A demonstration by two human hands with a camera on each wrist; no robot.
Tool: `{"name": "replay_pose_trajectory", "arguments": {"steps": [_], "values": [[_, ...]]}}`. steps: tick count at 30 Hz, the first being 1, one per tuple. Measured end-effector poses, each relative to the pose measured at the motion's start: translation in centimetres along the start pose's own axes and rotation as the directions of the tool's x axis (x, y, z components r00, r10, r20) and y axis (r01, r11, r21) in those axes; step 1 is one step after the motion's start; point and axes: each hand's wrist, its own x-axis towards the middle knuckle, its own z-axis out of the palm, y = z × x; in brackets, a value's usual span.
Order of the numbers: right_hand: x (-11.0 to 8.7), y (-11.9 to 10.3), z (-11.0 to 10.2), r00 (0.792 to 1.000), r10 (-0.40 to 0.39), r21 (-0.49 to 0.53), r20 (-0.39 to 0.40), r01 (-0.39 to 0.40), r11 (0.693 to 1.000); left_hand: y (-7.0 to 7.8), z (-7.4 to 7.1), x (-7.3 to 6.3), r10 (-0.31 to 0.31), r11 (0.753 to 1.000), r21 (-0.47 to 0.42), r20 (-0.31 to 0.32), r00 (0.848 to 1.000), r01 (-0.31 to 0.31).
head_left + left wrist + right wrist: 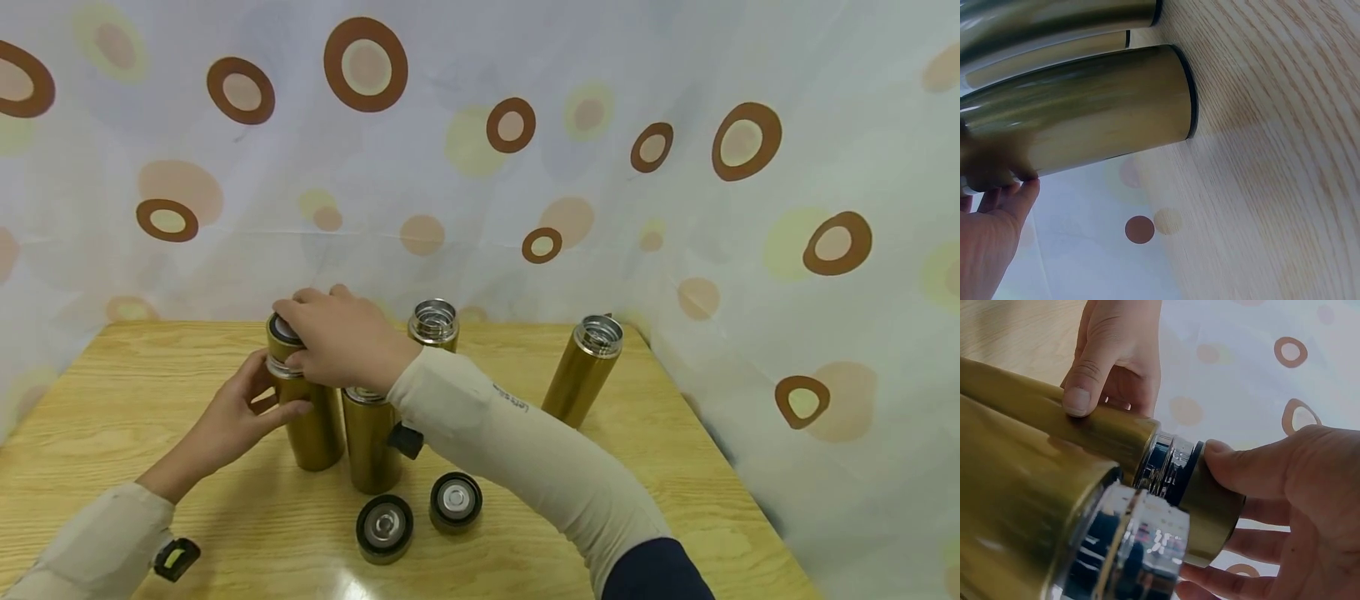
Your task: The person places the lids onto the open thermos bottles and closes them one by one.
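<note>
At the left of the head view, my left hand [232, 417] holds a gold vacuum flask [315, 429] upright, thumb on the near side and fingers round the back. My right hand [345, 337] grips a gold lid [283, 340] at that flask's mouth. Silver neck [1163, 459] shows between lid and body in the right wrist view. Whether the threads are engaged, I cannot tell. Close beside it stands a second gold flask [371, 454], lidless, its silver neck [1154, 544] bare. My right forearm partly covers it in the head view.
A third open flask [435, 325] stands behind my right wrist, and a fourth [577, 379] farther right, partly behind the sleeve. Two lids [385, 527] lie underside up near the front of the wooden table [675, 500]. A patterned cloth [465, 83] hangs behind.
</note>
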Motion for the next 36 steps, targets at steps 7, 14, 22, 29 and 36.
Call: {"name": "replay_pose_trajectory", "arguments": {"steps": [7,14,22,29,36], "values": [[0.1,0.2,0.4,0.999,-0.009,0.031,-0.033,0.010,0.999,0.2,0.2,0.1,-0.002,1.000,-0.008,-0.012,1.000,0.002],[-0.2,0.2,0.9,0.992,0.026,-0.014,-0.127,-0.028,1.000,0.3,0.5,0.1,0.015,1.000,-0.017,-0.024,1.000,-0.015],[-0.3,-0.1,1.2,0.988,-0.005,-0.032,-0.153,0.000,0.999,0.1,0.1,0.1,0.006,1.000,0.017,-0.004,1.000,-0.006],[-0.6,0.1,1.0,0.991,0.013,-0.037,-0.137,-0.018,0.999,0.1,0.0,0.1,0.002,1.000,-0.001,0.001,1.000,-0.002],[-0.6,0.5,0.4,0.993,0.009,0.012,-0.120,-0.007,1.000,0.2,0.1,0.0,-0.006,1.000,0.014,-0.004,1.000,0.006]]}}
